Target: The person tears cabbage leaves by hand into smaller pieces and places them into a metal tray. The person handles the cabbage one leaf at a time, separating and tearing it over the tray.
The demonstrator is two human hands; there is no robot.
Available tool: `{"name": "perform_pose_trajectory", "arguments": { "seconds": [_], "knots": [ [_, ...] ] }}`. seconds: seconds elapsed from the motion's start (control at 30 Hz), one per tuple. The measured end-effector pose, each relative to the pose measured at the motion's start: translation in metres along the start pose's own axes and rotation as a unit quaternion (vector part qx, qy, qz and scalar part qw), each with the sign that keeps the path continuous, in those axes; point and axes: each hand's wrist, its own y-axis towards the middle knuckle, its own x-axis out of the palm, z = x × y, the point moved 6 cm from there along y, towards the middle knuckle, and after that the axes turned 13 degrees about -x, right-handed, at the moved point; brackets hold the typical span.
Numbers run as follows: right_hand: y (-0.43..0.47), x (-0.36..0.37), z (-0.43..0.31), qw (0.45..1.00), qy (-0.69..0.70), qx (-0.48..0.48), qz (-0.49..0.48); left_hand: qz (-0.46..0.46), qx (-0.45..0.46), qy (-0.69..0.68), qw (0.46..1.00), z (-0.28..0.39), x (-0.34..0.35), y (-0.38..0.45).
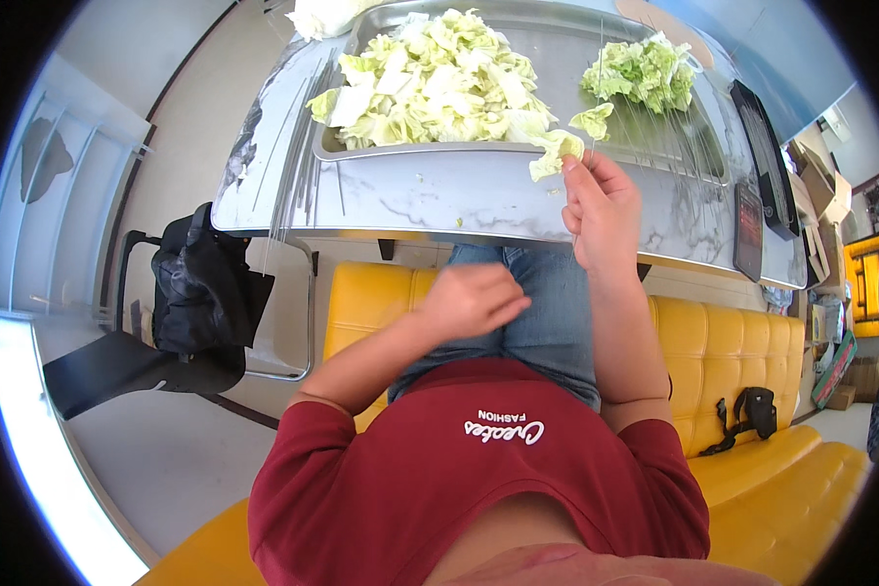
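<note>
My right hand [602, 209] pinches a thin metal skewer [592, 157] and a pale napa cabbage leaf piece [557, 152] at the tray's front edge. Another leaf piece [593, 121] is on the skewer just above. My left hand [476, 299], blurred, is over my lap with curled fingers; whether it holds anything is unclear. A large pile of torn cabbage [447, 88] fills the left of the metal tray [425, 149]. At the tray's right lie several skewers with bunched cabbage leaves [644, 73] on their far ends.
Bare metal skewers [300, 154] lie at the table's left, some past its edge. At the right are a phone [748, 233] and a long black case [765, 161]. A black bag [201, 286] is on a chair at left. Cabbage scraps [459, 221] dot the marbled table [395, 198].
</note>
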Motion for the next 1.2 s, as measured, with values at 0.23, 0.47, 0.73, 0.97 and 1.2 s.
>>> {"name": "perform_pose_trajectory", "arguments": {
  "seconds": [0.23,0.47,0.73,0.97,1.2],
  "knots": [
    [-0.002,-0.007,-0.003,1.0,-0.004,0.002,-0.017,-0.037,-0.181,0.043,0.982,-0.048,0.062,-0.035],
    [-0.004,0.001,-0.003,1.0,-0.018,0.007,-0.008,0.011,-0.24,-0.03,0.97,-0.095,0.045,-0.049],
    [-0.003,0.005,0.003,0.999,-0.027,0.02,-0.033,0.129,0.0,0.035,0.991,-0.01,-0.056,-0.01],
    [-0.002,0.014,0.007,0.998,-0.026,0.034,-0.052,0.29,-0.058,0.148,0.944,-0.034,-0.161,0.096],
    [0.002,0.015,0.009,0.999,0.006,0.024,-0.035,0.193,-0.1,-0.121,0.968,0.01,-0.097,0.094]
  ]
}}
